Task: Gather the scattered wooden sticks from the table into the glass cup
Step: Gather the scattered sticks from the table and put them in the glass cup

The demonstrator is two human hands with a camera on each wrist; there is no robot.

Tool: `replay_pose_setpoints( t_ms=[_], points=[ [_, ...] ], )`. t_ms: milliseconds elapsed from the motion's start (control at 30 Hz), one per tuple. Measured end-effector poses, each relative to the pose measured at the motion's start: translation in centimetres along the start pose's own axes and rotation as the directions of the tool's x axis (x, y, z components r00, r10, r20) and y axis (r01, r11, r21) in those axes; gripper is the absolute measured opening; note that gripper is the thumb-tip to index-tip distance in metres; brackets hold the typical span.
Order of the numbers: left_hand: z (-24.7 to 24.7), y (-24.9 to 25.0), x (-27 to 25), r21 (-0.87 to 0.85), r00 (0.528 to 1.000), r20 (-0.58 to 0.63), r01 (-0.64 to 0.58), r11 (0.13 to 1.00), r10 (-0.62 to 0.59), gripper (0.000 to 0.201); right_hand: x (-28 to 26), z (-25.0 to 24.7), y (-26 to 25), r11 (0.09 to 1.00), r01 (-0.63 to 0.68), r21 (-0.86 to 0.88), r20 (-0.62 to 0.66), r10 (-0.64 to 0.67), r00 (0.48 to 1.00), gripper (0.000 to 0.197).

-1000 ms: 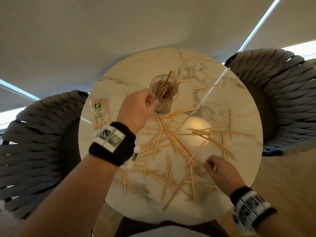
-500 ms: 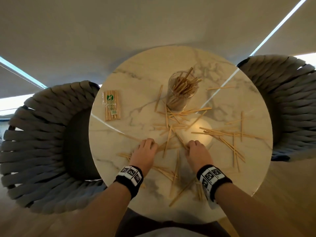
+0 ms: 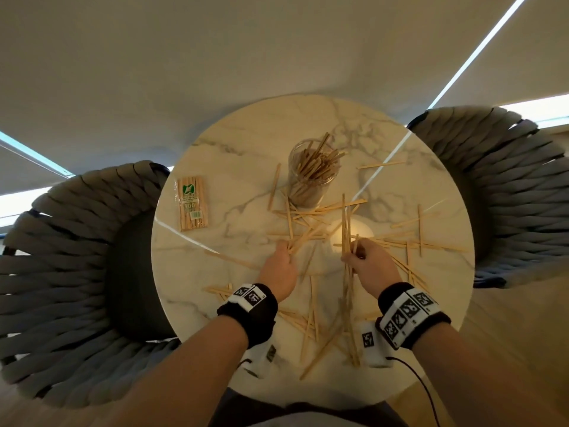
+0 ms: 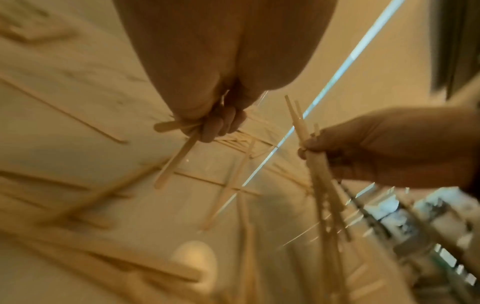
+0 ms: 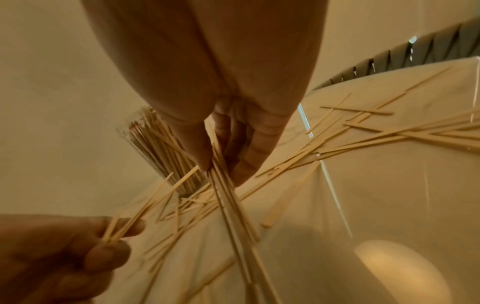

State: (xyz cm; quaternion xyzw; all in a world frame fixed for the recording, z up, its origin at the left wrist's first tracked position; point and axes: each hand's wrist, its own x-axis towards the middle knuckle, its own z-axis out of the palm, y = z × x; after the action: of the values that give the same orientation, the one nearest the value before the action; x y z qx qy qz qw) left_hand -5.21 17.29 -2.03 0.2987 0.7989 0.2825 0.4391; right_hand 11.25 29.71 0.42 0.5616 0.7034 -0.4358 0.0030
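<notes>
Head view: the glass cup [image 3: 313, 177], upper centre, is partly filled; many wooden sticks [image 3: 311, 322] lie scattered. Left wrist view: the left hand [image 4: 221, 123] pinches a few. Right wrist view: the right hand [image 5: 233, 148] clamps a bundle.

A round marble table [image 3: 234, 155] with grey veining fills the middle of the head view. On it, at about nine o'clock from the table's centre, a sealed clear packet of wooden sticks [image 3: 192, 203] with a green-and-white label lies flat, well apart from everything else on the top. A bright oval lamp reflection [image 3: 354, 232] shines on the marble near the centre. Two grey woven-rope chairs flank the table: one [image 3: 61, 257] at nine o'clock, the other [image 3: 508, 186] at three o'clock. Pale wooden flooring [image 3: 508, 349] shows at about four o'clock, beyond the table's rim.
</notes>
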Motion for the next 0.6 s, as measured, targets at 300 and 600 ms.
replay_pose_setpoints(
  t_ms=[300, 600],
  points=[
    [4.5, 6.0, -0.5, -0.343, 0.979, 0.118, 0.197, 0.918, -0.166, 0.069, -1.8, 1.9, -1.8, 0.945, 0.010, 0.328, 0.043, -0.026, 0.999, 0.010],
    [4.2, 4.7, 0.2, -0.386, 0.981, -0.011, 0.177, 0.905, -0.196, 0.032, -3.0, 0.7, -1.6, 0.934, 0.058, 0.351, 0.221, -0.143, 0.965, 0.015]
  ],
)
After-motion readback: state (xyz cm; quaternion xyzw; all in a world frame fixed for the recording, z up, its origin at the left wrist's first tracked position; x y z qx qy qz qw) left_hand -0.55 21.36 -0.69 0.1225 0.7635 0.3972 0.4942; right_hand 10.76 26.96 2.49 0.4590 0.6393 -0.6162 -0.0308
